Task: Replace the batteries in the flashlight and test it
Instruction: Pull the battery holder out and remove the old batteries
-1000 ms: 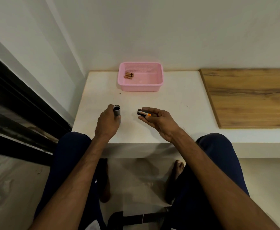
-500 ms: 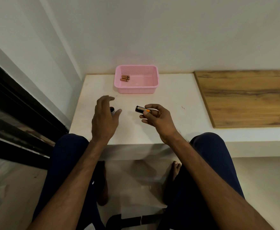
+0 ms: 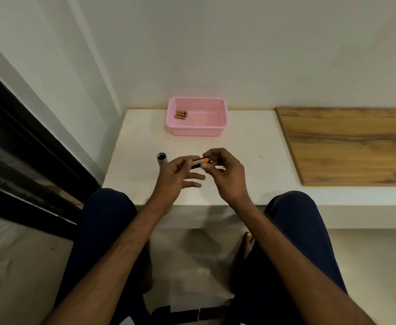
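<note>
The grey flashlight tube (image 3: pixel 162 160) stands upright on the white table (image 3: pixel 244 160), open end up, just left of my hands. A black and orange battery holder (image 3: pixel 199 161) is held above the table between both hands. My right hand (image 3: pixel 222 174) pinches its orange end. My left hand (image 3: pixel 177 178) pinches its dark end with thumb and forefinger, the other fingers stretched out. Several copper-coloured batteries (image 3: pixel 181 114) lie in the left part of the pink basket (image 3: pixel 198 131).
The pink basket stands at the back of the table against the wall. A wooden board (image 3: pixel 347 144) covers the table's right side. A dark window frame (image 3: pixel 28 146) runs along the left. My knees sit under the table's front edge.
My left hand let go of the flashlight tube, left it standing, and moved right to take the battery holder's dark end. The right hand kept hold of the holder.
</note>
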